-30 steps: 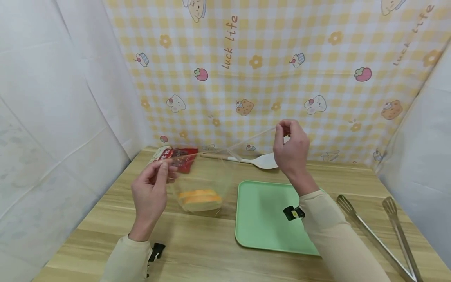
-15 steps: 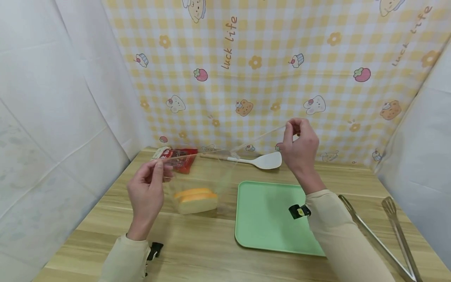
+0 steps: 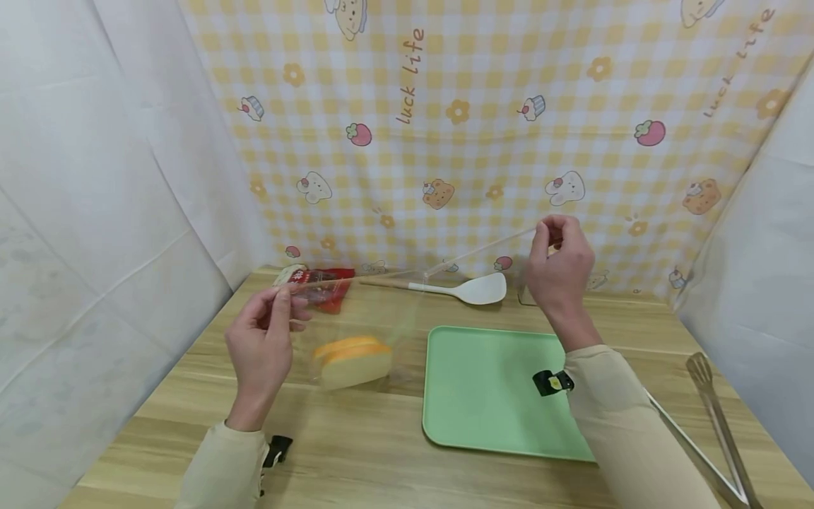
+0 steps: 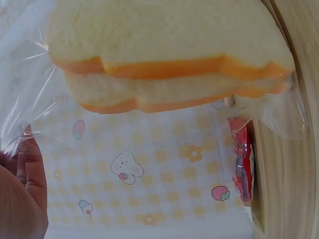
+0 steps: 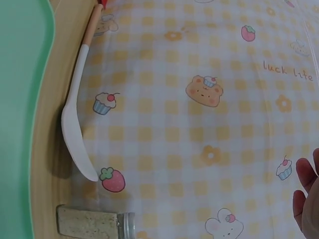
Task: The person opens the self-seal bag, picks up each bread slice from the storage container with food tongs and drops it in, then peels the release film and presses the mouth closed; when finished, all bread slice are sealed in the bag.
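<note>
A clear plastic bag (image 3: 400, 307) hangs over the table with two bread slices (image 3: 356, 364) at its bottom. My left hand (image 3: 262, 343) pinches the bag's upper left corner between thumb and fingers. Off to the upper right, my right hand (image 3: 562, 272) pinches the end of a thin clear strip (image 3: 480, 250), which runs taut down to the bag's upper right corner. In the left wrist view the bread's orange crusts (image 4: 164, 69) show through the film, and part of the left hand (image 4: 25, 194) appears at the edge.
Right of the bag lies a green tray (image 3: 490, 389). Behind it are a white spatula (image 3: 480, 290) and a red packet (image 3: 331, 300). Metal tongs (image 3: 721, 417) lie at the right, partly under my sleeve. A small jar (image 5: 89, 222) stands by the checked cloth.
My right hand has moved steadily to the right, and the strip between it and the bag has grown longer. The bag and bread have shifted slightly left; my left hand has drifted slightly left.
</note>
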